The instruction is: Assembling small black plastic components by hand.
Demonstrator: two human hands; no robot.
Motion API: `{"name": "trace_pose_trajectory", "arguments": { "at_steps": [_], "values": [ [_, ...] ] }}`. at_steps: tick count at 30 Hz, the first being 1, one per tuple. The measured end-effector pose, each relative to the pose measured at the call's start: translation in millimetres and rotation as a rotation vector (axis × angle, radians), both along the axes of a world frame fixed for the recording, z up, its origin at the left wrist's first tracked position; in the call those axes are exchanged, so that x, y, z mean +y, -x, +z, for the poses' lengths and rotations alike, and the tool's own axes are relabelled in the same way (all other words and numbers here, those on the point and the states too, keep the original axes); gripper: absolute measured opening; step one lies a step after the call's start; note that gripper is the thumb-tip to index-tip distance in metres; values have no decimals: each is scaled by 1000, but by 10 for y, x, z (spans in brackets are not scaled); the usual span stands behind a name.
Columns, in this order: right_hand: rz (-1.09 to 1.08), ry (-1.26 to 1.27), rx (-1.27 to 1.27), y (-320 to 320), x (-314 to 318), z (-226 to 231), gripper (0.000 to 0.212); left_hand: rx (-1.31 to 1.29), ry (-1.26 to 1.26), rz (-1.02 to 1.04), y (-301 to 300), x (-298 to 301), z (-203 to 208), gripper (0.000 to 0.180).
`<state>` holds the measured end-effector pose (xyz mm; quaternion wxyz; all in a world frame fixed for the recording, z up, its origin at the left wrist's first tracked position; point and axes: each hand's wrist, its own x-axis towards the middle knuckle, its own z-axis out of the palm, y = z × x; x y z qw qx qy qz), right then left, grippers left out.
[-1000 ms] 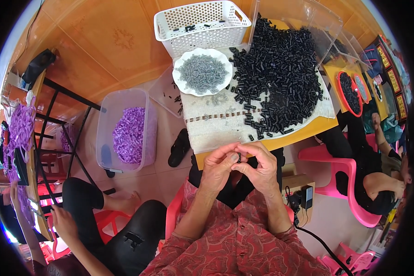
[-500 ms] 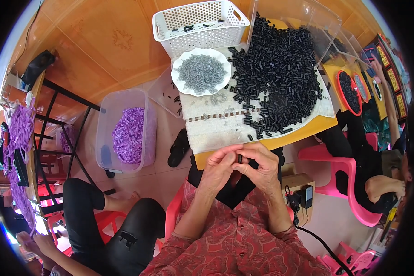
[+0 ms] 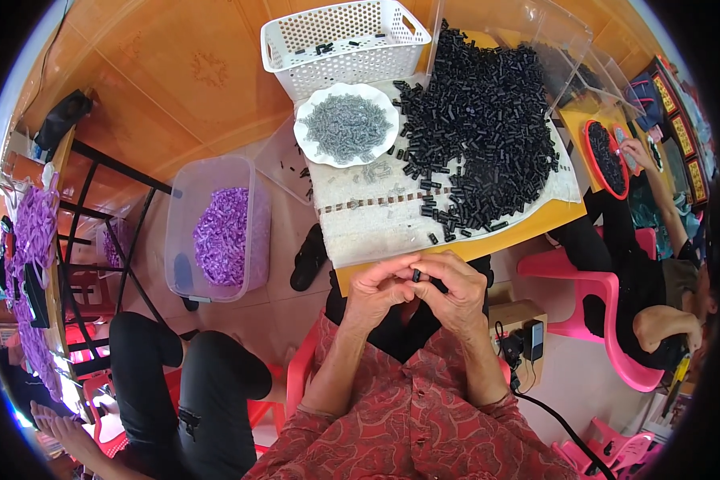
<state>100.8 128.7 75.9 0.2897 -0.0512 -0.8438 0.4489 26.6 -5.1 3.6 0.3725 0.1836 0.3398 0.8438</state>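
Note:
A small black cylindrical piece (image 3: 416, 275) is pinched at the fingertips of both hands, just off the table's near edge. My left hand (image 3: 376, 296) is closed, its thumb and forefinger meeting at the piece. From the other side my right hand (image 3: 458, 298) closes on it with thumb and forefinger. The fingers hide part of it. Beyond them, a large heap of similar black pieces (image 3: 488, 128) covers the right of the white cloth (image 3: 360, 232). A scalloped white plate (image 3: 302, 132) to the left holds many small clear-grey pieces (image 3: 348, 128).
Behind the plate stands a white perforated basket (image 3: 344, 68) with a few black pieces inside. A clear tub (image 3: 260, 240) of purple pieces is on the floor at left. People sit on both sides; a pink chair (image 3: 608, 320) and a red-rimmed bowl (image 3: 626, 192) are at right.
My hands stay together, and the black piece has turned slightly between the fingers. At left, a neighbour's legs and hand have shifted. At right, another person's hand has moved over the bowls.

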Motion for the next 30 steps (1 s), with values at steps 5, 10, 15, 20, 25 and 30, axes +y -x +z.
{"name": "trace_pose_trajectory", "arguments": {
  "at_steps": [5,10,15,20,25,30],
  "values": [
    [-7,-51,-1,7,-12,-18,33,-7,-38,45,4,39,20,46],
    [-1,-77,-24,13,-40,-12,36,-121,21,58,-25,54,151,37],
    [-47,-33,1,40,-98,112,39,-236,-160,40,-10,63,138,33],
    [-90,13,51,-16,-102,82,33,-245,-198,90,-41,71,123,30],
    [-104,30,54,-27,-177,48,27,-263,-178,138,-60,69,136,27],
    [-114,35,34,-6,-205,25,25,-251,-163,174,-71,84,123,24]
  ]
}}
